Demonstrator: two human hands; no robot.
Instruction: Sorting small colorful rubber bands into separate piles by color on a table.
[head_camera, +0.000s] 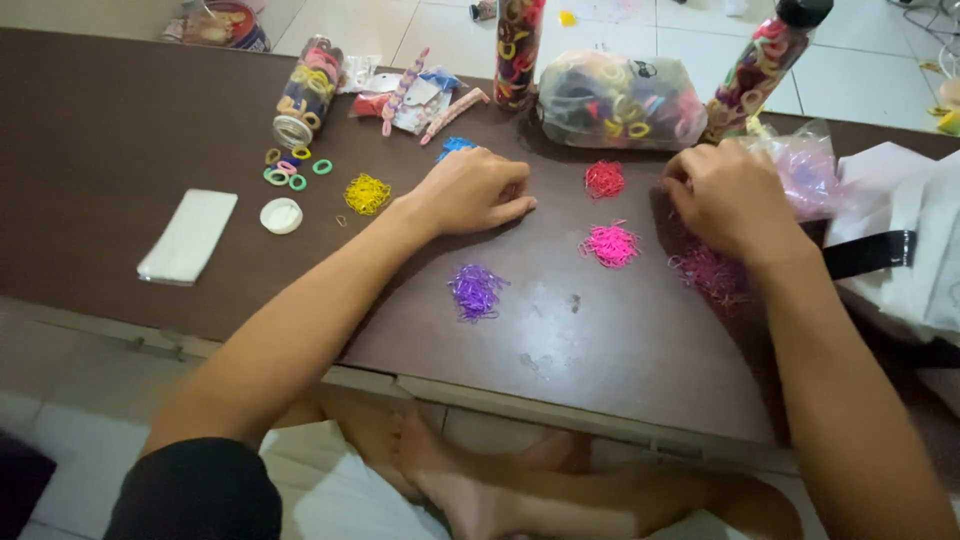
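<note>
My left hand (470, 190) rests on the dark brown table (100, 150) with its fingers curled loosely; I cannot see anything in it. A blue pile of tiny elastic bands (455, 146) peeks out just behind it. My right hand (728, 198) lies fingers-down on a spread of magenta bands (712, 272) next to a clear pinkish plastic bag (805, 170). Between the hands lie a red pile (604, 179) and a pink pile (611, 244). A purple pile (476, 292) sits nearer to me, a yellow pile (367, 193) to the left.
A tipped clear jar of hair ties (303, 92), its white lid (281, 215) and loose rings (297, 168) lie at the left, with a folded white cloth (188, 236). Two tall tubes (518, 45) (760, 62) and a bag of hair ties (620, 100) stand at the back. My bare legs are under the table.
</note>
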